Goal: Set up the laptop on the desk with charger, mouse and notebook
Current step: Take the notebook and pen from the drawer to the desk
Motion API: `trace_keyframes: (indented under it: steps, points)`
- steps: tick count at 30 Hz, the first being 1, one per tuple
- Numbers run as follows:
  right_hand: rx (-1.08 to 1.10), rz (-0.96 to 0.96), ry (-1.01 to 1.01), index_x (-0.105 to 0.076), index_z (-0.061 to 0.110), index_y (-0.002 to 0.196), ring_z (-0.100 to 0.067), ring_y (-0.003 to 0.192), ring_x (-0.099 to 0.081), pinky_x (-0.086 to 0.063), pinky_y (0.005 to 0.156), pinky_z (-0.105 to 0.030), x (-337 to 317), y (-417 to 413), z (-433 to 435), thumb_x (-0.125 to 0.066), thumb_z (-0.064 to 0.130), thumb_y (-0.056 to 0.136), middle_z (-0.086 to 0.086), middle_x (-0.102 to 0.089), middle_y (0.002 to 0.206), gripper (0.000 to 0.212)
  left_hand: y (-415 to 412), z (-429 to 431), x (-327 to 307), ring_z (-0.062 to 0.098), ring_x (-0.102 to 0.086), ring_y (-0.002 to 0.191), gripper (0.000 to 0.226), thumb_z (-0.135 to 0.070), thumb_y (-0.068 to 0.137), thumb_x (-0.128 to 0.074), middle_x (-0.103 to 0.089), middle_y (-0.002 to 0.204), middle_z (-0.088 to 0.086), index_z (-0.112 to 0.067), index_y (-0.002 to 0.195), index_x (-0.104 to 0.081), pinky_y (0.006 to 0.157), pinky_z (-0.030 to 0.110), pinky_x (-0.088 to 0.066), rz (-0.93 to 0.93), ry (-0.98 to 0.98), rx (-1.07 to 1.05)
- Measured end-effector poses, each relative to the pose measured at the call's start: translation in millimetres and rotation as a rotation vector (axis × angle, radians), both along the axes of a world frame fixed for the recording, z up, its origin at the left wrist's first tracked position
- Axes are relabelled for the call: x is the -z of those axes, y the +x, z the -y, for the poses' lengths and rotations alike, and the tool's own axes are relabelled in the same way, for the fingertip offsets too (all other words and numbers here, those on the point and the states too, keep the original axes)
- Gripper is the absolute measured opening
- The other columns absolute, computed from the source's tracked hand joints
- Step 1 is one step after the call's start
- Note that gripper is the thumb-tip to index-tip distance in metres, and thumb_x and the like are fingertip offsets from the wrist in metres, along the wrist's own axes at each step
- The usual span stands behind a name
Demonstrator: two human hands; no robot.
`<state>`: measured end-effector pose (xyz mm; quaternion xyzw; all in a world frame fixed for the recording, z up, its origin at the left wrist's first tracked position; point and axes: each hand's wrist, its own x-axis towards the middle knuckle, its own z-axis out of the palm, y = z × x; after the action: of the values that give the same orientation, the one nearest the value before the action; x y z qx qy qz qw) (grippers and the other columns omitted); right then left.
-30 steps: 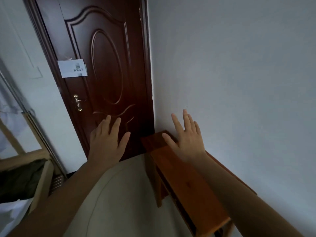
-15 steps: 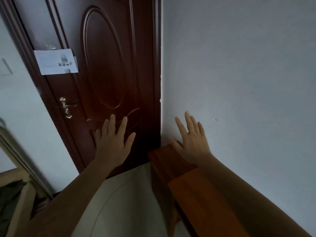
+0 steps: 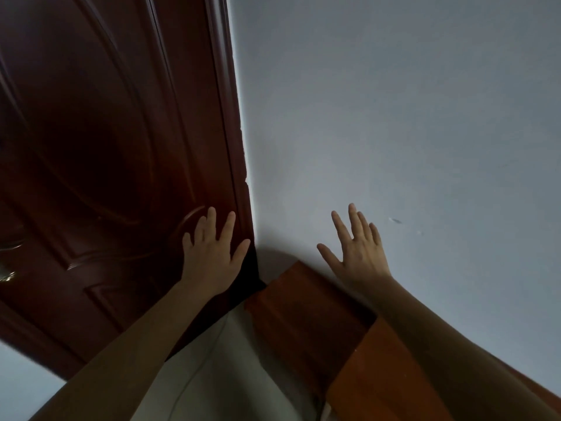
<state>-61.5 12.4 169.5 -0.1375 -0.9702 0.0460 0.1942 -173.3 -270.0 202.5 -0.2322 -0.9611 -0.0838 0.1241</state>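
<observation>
Both my hands are raised in front of me with fingers spread, holding nothing. My left hand (image 3: 212,250) is seen against the dark door. My right hand (image 3: 356,249) is seen against the pale wall, above the far end of an orange-brown wooden desk (image 3: 379,387) that runs along the wall at the lower right. No laptop, charger, mouse or notebook is in view.
A dark brown panelled door (image 3: 115,153) fills the left half, its brass handle (image 3: 7,275) at the left edge. A pale grey wall (image 3: 409,117) fills the right. Light floor (image 3: 230,378) lies between door and desk.
The view has swung right and closer to the corner: the paper notice on the door has left the frame, and the door and wall loom larger. Both hands stay raised and spread.
</observation>
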Motion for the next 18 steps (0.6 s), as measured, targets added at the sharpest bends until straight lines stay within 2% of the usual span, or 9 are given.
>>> trace_keyframes:
  steps: [9,13,18]
  points:
    - [0.098,0.049,-0.083,-0.008,0.026,0.161,-0.033,0.155,-0.007,-0.011,0.124,-0.049,31,-129,-11,-0.028,0.069,0.097,-0.015,0.000,0.168,0.079,-154,-52,14,0.034,-0.010,0.149,0.071,-0.064,0.097,-0.021,-0.004,0.164,0.016,-0.027,0.157,-0.009,0.115,0.059,-0.020,0.014,-0.113,0.147]
    - [0.184,0.032,-0.128,-0.010,0.027,0.161,-0.032,0.155,-0.007,-0.012,0.124,-0.049,34,-147,-11,-0.030,0.068,0.097,-0.015,-0.001,0.168,0.079,-202,-77,24,0.035,-0.013,0.148,0.072,-0.065,0.096,-0.020,-0.006,0.164,0.015,-0.028,0.156,-0.010,0.114,0.058,-0.022,0.050,-0.088,0.218]
    - [0.392,0.038,-0.184,0.000,0.033,0.160,-0.028,0.156,-0.001,-0.008,0.125,-0.046,50,-147,-11,-0.021,0.072,0.095,-0.011,0.007,0.168,0.078,-252,-120,41,0.033,-0.010,0.149,0.072,-0.065,0.096,-0.020,-0.002,0.165,0.013,-0.029,0.157,-0.009,0.115,0.057,-0.019,0.089,-0.097,0.421]
